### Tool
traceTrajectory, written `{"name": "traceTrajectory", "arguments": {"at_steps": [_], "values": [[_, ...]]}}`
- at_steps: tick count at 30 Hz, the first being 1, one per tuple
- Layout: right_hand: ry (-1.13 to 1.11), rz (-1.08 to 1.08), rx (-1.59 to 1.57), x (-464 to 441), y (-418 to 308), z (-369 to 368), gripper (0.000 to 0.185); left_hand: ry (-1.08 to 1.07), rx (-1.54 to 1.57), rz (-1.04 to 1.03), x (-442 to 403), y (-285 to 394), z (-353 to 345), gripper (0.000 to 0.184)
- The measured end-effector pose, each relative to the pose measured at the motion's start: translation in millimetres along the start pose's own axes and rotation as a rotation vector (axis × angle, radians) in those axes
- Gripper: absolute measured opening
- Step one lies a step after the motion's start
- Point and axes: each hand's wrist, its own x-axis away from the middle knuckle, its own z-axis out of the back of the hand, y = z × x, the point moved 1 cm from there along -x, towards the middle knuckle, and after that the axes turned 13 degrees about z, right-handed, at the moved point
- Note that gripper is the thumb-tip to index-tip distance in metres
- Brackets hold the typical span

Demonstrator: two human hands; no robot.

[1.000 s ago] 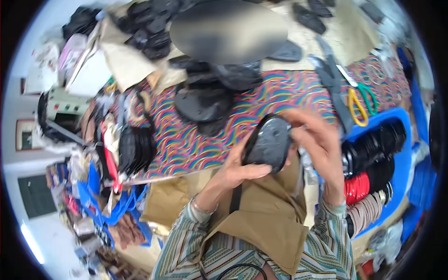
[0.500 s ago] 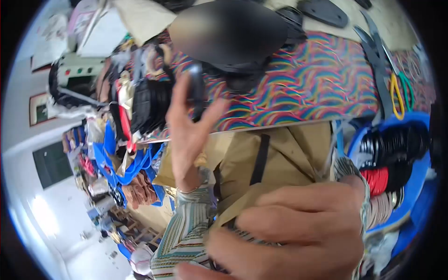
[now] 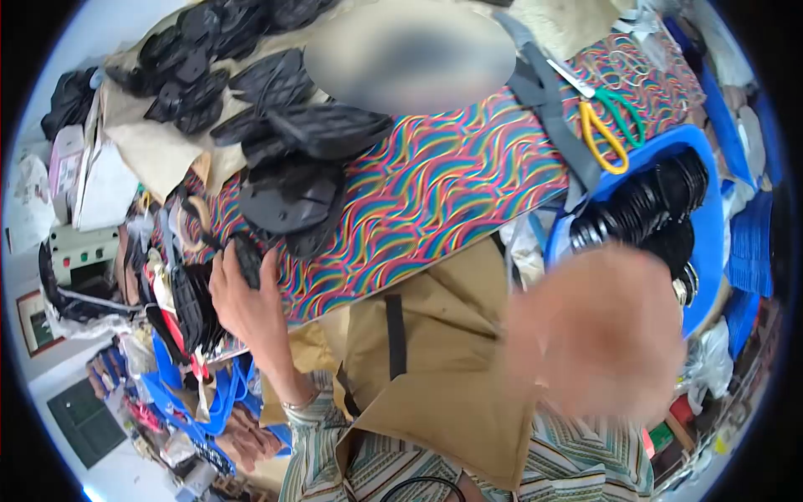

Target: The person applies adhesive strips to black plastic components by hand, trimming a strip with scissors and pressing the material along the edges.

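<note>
The black piece is held between thumb and fingers of the left hand at the tabletop end. Apparent step: handling or positioning; release calls for support beneath. Fingers partly hide the piece. Right hand: blurred; grip cannot be determined.

wavy pink, teal, yellow and white bands on the tablecloth, centre. black on the small piece, left, and the soles, upper left. yellow and green on the scissor handles, blue on the tub, right. tan on the apron, green-white-brown stripes on the shirt, bottom.
</note>
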Motion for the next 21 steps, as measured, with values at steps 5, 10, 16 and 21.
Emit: {"name": "traceTrajectory", "arguments": {"at_steps": [5, 10, 16, 21], "values": [[0.109, -0.172, 0.414, -17, 126, -9, 0.017, 0.108, 0.393, 0.048, 4, 40, 27, 0.028], [-0.011, -0.257, 0.72, -1, 190, -17, 0.017, -0.062, 0.656, -0.135, 16, 100, 34, 0.018], [0.078, -0.412, 0.39, -4, 194, -19, 0.015, -0.485, 1.001, -0.501, 13, 193, -19, 0.019], [0.258, -0.455, 0.083, 9, 209, -19, 0.01, -0.413, 1.042, -0.626, 1, 263, -64, 0.029]]}}
